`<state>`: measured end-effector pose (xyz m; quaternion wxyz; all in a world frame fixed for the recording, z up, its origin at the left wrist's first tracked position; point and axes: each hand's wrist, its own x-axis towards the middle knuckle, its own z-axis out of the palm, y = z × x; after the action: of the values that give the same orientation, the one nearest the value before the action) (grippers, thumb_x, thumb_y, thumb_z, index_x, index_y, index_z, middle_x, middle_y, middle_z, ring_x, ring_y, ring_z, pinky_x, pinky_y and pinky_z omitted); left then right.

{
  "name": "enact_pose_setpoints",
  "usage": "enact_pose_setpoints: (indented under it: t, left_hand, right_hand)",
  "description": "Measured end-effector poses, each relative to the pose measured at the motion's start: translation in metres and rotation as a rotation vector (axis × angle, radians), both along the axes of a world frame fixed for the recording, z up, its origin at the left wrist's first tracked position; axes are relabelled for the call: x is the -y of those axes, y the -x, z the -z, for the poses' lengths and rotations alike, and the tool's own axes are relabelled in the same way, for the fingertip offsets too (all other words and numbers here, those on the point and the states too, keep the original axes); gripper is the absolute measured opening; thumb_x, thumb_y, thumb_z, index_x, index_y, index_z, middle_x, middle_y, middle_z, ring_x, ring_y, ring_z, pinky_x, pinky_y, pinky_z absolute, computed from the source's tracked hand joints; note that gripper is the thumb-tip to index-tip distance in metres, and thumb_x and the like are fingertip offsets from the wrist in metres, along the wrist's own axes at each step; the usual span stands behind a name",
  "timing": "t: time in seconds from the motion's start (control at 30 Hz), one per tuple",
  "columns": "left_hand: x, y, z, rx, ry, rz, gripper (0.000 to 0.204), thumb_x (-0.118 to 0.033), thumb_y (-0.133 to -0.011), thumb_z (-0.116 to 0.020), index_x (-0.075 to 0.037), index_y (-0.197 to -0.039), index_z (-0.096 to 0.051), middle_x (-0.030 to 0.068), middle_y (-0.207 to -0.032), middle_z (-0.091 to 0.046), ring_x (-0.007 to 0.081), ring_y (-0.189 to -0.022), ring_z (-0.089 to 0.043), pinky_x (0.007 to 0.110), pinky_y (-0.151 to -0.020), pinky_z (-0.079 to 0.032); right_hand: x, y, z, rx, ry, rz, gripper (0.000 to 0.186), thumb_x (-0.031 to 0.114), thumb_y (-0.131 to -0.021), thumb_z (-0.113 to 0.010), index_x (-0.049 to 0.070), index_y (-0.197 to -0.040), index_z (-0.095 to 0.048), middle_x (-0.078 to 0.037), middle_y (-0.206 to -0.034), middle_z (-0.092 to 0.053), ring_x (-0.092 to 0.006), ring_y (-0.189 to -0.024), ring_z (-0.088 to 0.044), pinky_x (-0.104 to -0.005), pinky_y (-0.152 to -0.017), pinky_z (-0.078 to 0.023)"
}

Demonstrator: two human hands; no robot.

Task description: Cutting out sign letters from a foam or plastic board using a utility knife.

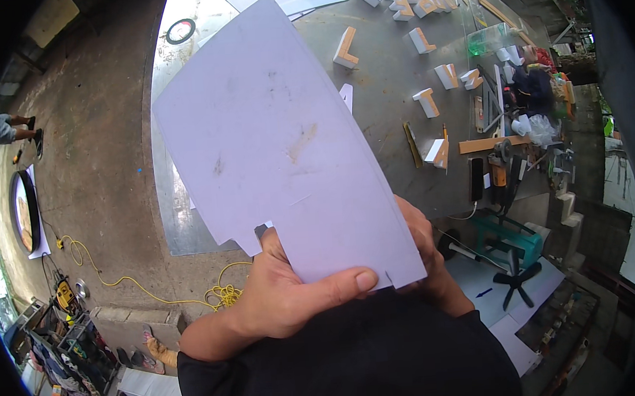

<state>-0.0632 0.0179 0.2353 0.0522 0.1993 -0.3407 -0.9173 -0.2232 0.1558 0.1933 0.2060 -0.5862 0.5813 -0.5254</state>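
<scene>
Our left hand (pixel 283 292) grips a flat white notched sheet (pixel 255 151) — how our right hand (pixel 429 253) closes behind its edge we cannot tell — partly above the grey metal table (pixel 396 170). Probably we are positioning it; the next move calls for level support.

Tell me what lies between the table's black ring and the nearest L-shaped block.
In the head view, the raised white sheet covers most of the stretch from the black ring to the L-shaped block, hiding anything beneath.
</scene>
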Motion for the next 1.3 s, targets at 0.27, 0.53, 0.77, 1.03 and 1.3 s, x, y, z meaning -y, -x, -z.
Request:
enact_pose_setpoints:
  t: [0.27, 0.53, 0.77, 1.03, 1.3]
  left_hand:
    - [-0.001, 0.003, 0.000, -0.026, -0.099, 0.013, 0.019, -0.007, -0.089, -0.071, 0.001, -0.105, -0.065, 0.0077, -0.088, -0.067, 0.0130, -0.078, -0.065, 0.026, -0.067, -0.054]
    - [-0.003, 0.004, 0.006, -0.068, -0.064, -0.002, 0.019, -0.006, -0.089, -0.071, 0.000, -0.106, -0.064, 0.0077, -0.088, -0.067, 0.0131, -0.078, -0.065, 0.026, -0.067, -0.054]
    - [-0.001, 0.004, 0.000, 0.011, -0.130, 0.020, 0.018, -0.007, -0.089, -0.070, -0.001, -0.105, -0.065, 0.0061, -0.088, -0.067, 0.0118, -0.078, -0.063, 0.026, -0.067, -0.052]
    - [-0.005, 0.003, 0.007, -0.077, 0.014, -0.018, 0.015, -0.006, -0.090, -0.069, -0.002, -0.104, -0.065, 0.0039, -0.088, -0.066, 0.0102, -0.079, -0.061, 0.026, -0.069, -0.050]
    - [-0.006, 0.006, 0.004, -0.101, -0.086, -0.023, 0.016, -0.006, -0.090, -0.068, 0.000, -0.105, -0.064, 0.0067, -0.089, -0.066, 0.0125, -0.080, -0.063, 0.027, -0.068, -0.052]
  right_hand:
    - [0.001, -0.001, 0.000, 0.075, -0.092, 0.044, 0.037, 0.031, -0.083, -0.072, 0.005, -0.109, -0.063, -0.008, -0.078, -0.057, -0.0239, -0.065, -0.055, -0.0361, -0.058, -0.042]
    - [0.004, 0.001, -0.001, -0.023, 0.012, 0.030, 0.034, 0.027, -0.085, -0.070, 0.004, -0.109, -0.062, -0.008, -0.078, -0.058, -0.0237, -0.065, -0.055, -0.0363, -0.059, -0.042]
    - [0.006, 0.001, -0.003, -0.034, -0.001, 0.045, 0.033, 0.026, -0.085, -0.071, 0.004, -0.108, -0.062, -0.007, -0.076, -0.057, -0.0234, -0.064, -0.054, -0.0366, -0.058, -0.041]
    - [0.006, 0.001, -0.005, -0.026, 0.028, 0.028, 0.033, 0.026, -0.086, -0.069, 0.004, -0.109, -0.062, -0.007, -0.077, -0.056, -0.0242, -0.065, -0.055, -0.0369, -0.059, -0.042]
    - [0.006, 0.001, -0.011, 0.002, -0.041, 0.030, 0.033, 0.024, -0.085, -0.069, 0.003, -0.109, -0.061, -0.008, -0.078, -0.057, -0.0249, -0.066, -0.056, -0.0373, -0.060, -0.042]
